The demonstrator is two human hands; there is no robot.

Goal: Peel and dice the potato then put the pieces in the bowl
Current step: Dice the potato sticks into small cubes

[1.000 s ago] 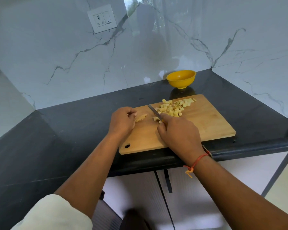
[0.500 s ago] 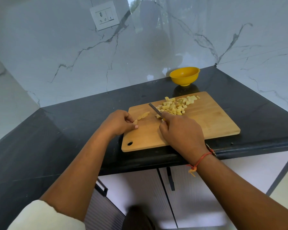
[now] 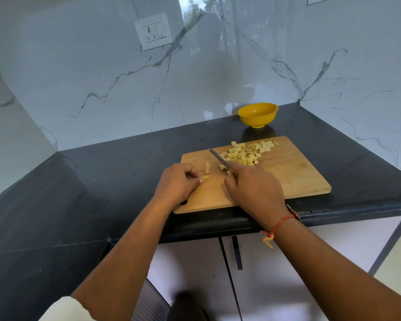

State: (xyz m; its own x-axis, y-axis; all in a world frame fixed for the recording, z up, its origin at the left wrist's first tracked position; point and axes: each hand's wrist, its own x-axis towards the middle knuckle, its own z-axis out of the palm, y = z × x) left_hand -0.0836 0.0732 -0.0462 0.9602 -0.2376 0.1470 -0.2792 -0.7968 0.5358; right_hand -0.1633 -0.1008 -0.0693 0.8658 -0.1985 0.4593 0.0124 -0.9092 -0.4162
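- Left hand (image 3: 178,181) pinches what looks like a thin potato strip (image 3: 205,177) at the left end of the cutting board (image 3: 287,177).
- Right hand (image 3: 252,188) is curled around the knife (image 3: 218,157), its blade just beside the diced potato pile (image 3: 245,154) near the board's far edge.
- Yellow bowl (image 3: 258,114) stands at the back edge of the counter (image 3: 102,181), behind the board.

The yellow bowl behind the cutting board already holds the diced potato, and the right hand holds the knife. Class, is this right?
Not quite. In the head view the yellow bowl behind the cutting board looks empty; the diced potato lies piled on the board. The right hand does hold the knife.
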